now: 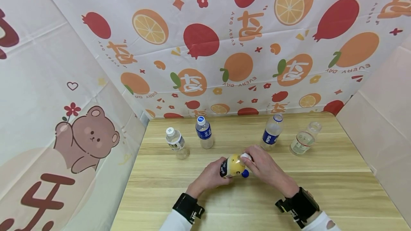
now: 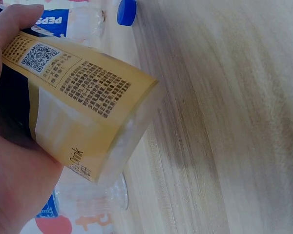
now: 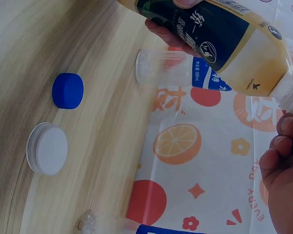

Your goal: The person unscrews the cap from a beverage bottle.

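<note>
A drink bottle (image 1: pixel 236 165) with a yellow and dark label is tilted over the table, its capped end toward the right. My left hand (image 1: pixel 214 174) grips it round the body, and its base shows close up in the left wrist view. At the neck, the fingers of my right hand (image 1: pixel 264 165) pinch the white cap (image 1: pixel 246 157). On the tabletop below the bottle lies a blue cap (image 3: pixel 68 91). A loose white cap (image 3: pixel 49 148) lies beside it in the right wrist view; in the head view it is hidden.
Behind my left hand stand a clear bottle with a white cap (image 1: pixel 177 143) and a blue-labelled bottle (image 1: pixel 204 134). An uncapped Pepsi bottle (image 1: pixel 272 133) and an uncapped clear bottle (image 1: pixel 303 141) stand to the right. Printed cloth (image 1: pixel 205 63) hangs behind the wooden table (image 1: pixel 253 209).
</note>
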The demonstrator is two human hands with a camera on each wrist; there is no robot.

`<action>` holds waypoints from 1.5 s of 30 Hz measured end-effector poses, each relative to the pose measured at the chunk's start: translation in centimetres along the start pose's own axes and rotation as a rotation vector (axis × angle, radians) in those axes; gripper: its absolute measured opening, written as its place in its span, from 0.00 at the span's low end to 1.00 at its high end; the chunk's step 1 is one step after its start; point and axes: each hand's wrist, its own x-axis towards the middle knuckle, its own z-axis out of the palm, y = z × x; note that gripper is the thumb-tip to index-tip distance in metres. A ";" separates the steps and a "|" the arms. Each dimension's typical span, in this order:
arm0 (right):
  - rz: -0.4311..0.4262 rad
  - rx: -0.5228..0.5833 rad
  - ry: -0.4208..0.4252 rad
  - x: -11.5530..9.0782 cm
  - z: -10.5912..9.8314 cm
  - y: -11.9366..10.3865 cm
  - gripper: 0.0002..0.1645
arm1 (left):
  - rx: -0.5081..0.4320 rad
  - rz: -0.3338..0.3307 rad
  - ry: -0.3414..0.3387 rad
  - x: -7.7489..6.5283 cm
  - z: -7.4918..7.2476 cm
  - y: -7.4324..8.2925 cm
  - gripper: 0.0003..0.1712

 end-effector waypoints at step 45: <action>0.090 0.011 0.030 -0.6 0.5 -0.1 0.13 | 0.147 0.005 0.117 -0.1 0.9 -0.3 0.33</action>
